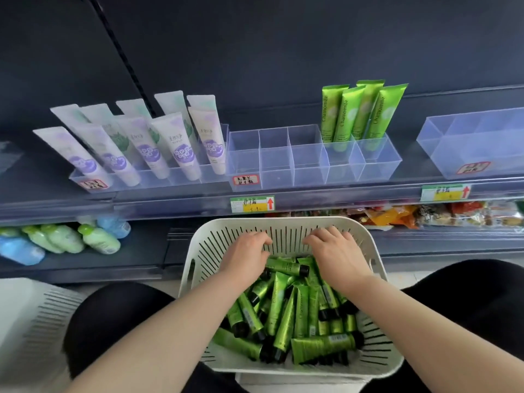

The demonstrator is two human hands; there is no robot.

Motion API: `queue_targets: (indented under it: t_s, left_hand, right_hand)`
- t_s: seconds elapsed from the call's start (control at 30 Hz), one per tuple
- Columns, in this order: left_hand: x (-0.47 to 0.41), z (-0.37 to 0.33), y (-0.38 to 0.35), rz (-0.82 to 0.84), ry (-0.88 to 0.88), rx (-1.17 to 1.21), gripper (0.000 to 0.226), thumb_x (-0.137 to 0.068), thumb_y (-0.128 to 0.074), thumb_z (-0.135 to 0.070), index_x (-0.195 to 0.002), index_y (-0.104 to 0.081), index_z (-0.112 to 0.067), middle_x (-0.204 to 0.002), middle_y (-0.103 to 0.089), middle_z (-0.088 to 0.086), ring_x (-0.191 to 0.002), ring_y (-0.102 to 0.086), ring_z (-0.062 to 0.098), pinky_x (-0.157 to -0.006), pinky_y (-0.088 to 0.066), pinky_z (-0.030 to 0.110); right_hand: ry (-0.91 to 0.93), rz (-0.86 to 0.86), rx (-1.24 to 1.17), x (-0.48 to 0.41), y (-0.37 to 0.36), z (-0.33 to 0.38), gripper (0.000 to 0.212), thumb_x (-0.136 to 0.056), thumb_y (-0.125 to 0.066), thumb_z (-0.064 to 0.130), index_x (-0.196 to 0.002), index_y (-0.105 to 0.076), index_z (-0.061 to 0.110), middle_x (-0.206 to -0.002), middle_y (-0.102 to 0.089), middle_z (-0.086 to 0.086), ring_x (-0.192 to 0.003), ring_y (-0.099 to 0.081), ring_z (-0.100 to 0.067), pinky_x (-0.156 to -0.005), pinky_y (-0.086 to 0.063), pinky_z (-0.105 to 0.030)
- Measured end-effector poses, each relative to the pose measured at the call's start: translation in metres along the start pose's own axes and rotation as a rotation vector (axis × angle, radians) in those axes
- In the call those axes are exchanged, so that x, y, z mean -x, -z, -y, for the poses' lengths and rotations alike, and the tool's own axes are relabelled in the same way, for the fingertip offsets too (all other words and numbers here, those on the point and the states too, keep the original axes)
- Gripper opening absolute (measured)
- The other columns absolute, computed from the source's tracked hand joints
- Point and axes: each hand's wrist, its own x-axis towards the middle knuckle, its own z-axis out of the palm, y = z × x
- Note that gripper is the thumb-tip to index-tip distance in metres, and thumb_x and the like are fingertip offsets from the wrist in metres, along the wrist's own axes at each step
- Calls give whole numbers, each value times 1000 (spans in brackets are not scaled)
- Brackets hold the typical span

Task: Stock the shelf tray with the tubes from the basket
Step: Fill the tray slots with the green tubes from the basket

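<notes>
Left grip (246,255): palm down, back of the hand toward the camera, fingers bent downward at the knuckles, thumb pointing toward the right side. Right grip (337,251): palm down, fingers curled forward and down, level with the left and near it, not touching. Forearms: both bare, extended forward, converging slightly. Contents under either palm: hidden.

left fingers (259,239): grasp unclear | far-right tray (482,143): cut off | price tag (252,204): unreadable
</notes>
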Motion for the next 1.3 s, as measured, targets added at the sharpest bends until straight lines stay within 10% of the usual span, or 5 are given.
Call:
queue_targets:
  t_s: [0.37,0.67,1.07,1.3]
  left_hand:
    - [27,30,-38,64,145,51,25,-93,-60,-30,-117,-61,-29,-133,-56,-9,-119,-55,10,-102,-46,35]
    - [38,32,-56,87,104,76,27,-96,-56,-27,-123,-59,-26,-132,-56,-8,-124,-49,9,-103,-38,26]
    - [11,9,-71,173,89,36,35,-96,-52,-6,-128,-56,-17,-119,-62,4,-105,-60,21,-83,-48,29]
    - [-7,-11,-92,233,97,-114,25,-89,-60,-1,-113,-62,-9,-106,-63,8,-105,-57,24,-91,-48,33]
  right_hand:
    - [-45,501,-2,26,-51,21,69,-82,-50,-8,-141,-39,27,-136,-44,-1,-125,-37,-22,-104,-35,-39]
    - [-84,533,-228,28,-47,21,8,-96,-51,30,-103,-48,28,-90,-62,6,-91,-56,-17,-90,-37,-34]
    - [-122,150,-278,34,-4,-2,14,-96,-51,29,-107,-60,26,-96,-66,10,-73,-63,-16,-59,-49,-30]
    - [-244,110,-379,41,-8,-6,25,-94,-56,21,-116,-63,30,-110,-65,10,-87,-65,-13,-69,-52,-29]
